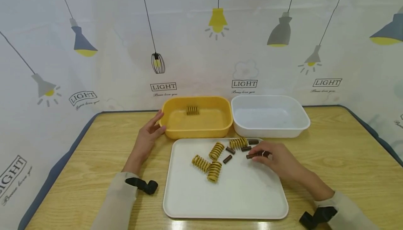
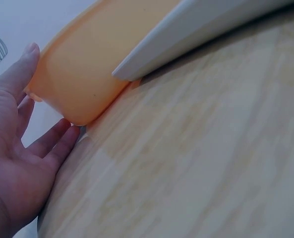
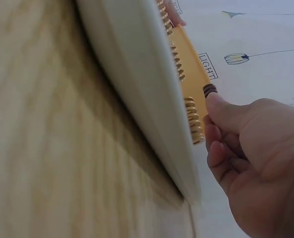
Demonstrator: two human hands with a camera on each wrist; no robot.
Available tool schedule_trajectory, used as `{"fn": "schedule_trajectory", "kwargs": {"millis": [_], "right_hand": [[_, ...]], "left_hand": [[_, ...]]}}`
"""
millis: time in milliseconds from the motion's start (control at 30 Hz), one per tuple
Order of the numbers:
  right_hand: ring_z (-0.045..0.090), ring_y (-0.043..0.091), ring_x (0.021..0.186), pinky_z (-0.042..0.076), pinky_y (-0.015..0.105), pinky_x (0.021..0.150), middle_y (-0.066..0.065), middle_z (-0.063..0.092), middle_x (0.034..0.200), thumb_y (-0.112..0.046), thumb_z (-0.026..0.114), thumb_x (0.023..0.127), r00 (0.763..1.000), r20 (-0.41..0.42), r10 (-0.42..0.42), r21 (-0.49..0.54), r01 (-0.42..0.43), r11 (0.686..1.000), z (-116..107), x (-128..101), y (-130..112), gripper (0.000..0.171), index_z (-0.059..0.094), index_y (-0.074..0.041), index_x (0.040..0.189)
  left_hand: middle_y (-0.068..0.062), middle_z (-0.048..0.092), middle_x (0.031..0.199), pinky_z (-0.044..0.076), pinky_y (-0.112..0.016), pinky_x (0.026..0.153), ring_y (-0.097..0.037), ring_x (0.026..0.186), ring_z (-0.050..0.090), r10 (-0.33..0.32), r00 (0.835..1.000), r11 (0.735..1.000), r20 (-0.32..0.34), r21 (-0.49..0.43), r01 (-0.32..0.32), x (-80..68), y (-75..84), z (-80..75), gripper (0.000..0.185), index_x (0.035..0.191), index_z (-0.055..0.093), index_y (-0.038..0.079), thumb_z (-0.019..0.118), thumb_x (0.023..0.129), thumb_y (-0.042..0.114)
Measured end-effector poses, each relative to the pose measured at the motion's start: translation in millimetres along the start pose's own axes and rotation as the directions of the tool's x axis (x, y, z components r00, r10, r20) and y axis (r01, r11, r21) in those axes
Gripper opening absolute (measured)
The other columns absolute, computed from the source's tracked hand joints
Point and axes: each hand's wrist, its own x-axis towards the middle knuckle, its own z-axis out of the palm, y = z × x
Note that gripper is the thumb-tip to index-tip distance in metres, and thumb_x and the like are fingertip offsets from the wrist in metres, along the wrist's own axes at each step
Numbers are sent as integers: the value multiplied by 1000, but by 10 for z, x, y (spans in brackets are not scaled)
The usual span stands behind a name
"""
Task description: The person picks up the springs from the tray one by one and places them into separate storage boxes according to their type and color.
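Observation:
A flat white tray lies on the wooden table with several yellow springs and several small brown springs at its far end. My right hand pinches one brown spring at the tray's far right; its end shows at my thumb tip in the right wrist view. My left hand rests with straight fingers against the left side of the yellow bin, whose wall my fingers touch. One yellow spring lies inside that bin.
A white bin stands to the right of the yellow one, behind the tray. A printed curtain hangs close behind both bins. Bare table top stretches on either side of the tray.

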Motion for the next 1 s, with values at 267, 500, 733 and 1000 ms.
{"fn": "schedule_trajectory", "kwargs": {"millis": [267, 500, 733, 1000], "right_hand": [[59, 5, 81, 52, 25, 69, -14, 65, 93, -10, 74, 83, 997, -53, -58, -27, 56, 998, -169, 68, -13, 21, 70, -19, 102], [60, 5, 79, 52, 22, 65, -12, 66, 93, -5, 74, 82, 989, -109, -97, -36, 94, 995, -308, 112, 14, 22, 70, -17, 101], [60, 6, 80, 52, 21, 66, -11, 67, 94, -3, 73, 82, 985, -145, -96, -36, 92, 995, -404, 193, 16, 22, 70, -16, 100], [60, 7, 79, 51, 19, 66, -8, 67, 95, -3, 73, 83, 979, -172, -106, -36, 102, 994, -481, 294, 36, 22, 70, -14, 101]], "left_hand": [[8, 27, 155, 43, -16, 94, -30, 131, 40, 28, 1000, 1000, -13, 2, -28, 52, -149, -26, 56, 147, 40, 13, 61, 95, 16], [8, 27, 154, 44, -17, 92, -32, 129, 42, 33, 999, 999, -12, -11, -33, 44, -153, -24, 57, 146, 40, 12, 63, 94, 16], [8, 29, 154, 44, -18, 93, -32, 129, 42, 41, 999, 999, -14, -23, -41, 50, -163, -26, 58, 146, 42, 12, 64, 93, 18], [8, 29, 154, 44, -19, 93, -31, 129, 42, 43, 999, 998, -14, -34, -43, 62, -183, -26, 57, 145, 42, 12, 64, 93, 18]]}}
